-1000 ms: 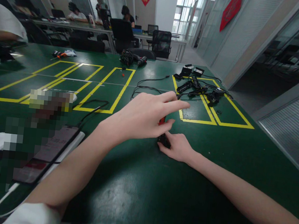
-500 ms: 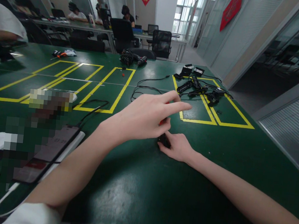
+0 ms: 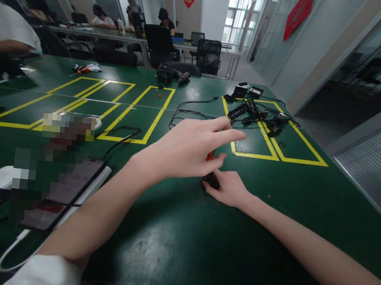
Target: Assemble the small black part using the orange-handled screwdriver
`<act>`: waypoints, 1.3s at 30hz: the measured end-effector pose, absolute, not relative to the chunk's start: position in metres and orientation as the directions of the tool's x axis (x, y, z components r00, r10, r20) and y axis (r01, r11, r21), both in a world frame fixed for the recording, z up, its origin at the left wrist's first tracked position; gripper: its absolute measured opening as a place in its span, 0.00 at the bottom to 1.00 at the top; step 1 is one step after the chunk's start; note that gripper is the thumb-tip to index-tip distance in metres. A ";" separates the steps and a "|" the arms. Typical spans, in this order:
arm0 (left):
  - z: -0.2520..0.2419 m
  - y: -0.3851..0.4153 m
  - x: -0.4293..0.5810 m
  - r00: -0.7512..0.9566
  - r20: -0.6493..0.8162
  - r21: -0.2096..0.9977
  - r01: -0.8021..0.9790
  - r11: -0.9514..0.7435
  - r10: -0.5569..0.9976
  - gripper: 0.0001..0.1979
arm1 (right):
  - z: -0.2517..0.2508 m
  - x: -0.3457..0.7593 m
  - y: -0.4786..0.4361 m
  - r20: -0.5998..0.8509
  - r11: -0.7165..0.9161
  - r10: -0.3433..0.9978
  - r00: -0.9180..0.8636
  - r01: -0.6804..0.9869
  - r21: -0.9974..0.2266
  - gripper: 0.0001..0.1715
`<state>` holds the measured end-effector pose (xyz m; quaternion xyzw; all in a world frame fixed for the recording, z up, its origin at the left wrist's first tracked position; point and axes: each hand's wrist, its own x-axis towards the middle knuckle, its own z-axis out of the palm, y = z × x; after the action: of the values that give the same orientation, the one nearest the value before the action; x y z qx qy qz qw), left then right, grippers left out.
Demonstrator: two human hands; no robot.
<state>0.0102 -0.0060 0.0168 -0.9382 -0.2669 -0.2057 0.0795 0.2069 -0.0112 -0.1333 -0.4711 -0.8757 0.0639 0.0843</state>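
My left hand (image 3: 193,145) is above the green table, thumb and fingers curled round a red-handled tool (image 3: 210,155) held roughly upright. Most of that tool is hidden behind the fingers, so its kind does not show; the index finger points out to the right. Directly below, my right hand (image 3: 230,188) grips a small black part (image 3: 211,180) down at the tabletop. The tool's lower end seems to meet the black part, but the left fingers cover the contact.
Black parts (image 3: 248,110) and cables lie in a heap at the back right, over yellow tape outlines. A phone (image 3: 70,184) with a white cable rests on the left. Farther back are a coiled black cable (image 3: 165,73) and a person in a white sleeve (image 3: 13,28).
The view has shifted slightly, so the scene sits a little farther right. My left thumb has moved slightly outward on the red-handled tool; my right hand keeps its grip.
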 end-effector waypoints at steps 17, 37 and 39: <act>0.016 -0.007 0.011 0.780 0.438 -0.059 0.522 -0.851 0.447 0.24 | -0.133 0.207 -0.011 0.095 0.544 0.839 -0.536 0.817 -0.193 0.15; 0.017 -0.006 0.014 0.789 0.414 -0.054 0.520 -0.852 0.455 0.25 | -0.138 0.211 -0.010 0.125 0.586 0.809 -0.574 0.770 -0.254 0.15; 0.017 -0.006 0.014 0.779 0.416 -0.042 0.532 -0.846 0.469 0.25 | -0.138 0.211 -0.009 0.120 0.584 0.810 -0.574 0.772 -0.251 0.15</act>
<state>0.0142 -0.0058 0.0170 -0.9399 -0.2661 -0.1989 0.0787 0.2111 -0.0094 -0.1375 -0.4479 -0.8830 0.0857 0.1112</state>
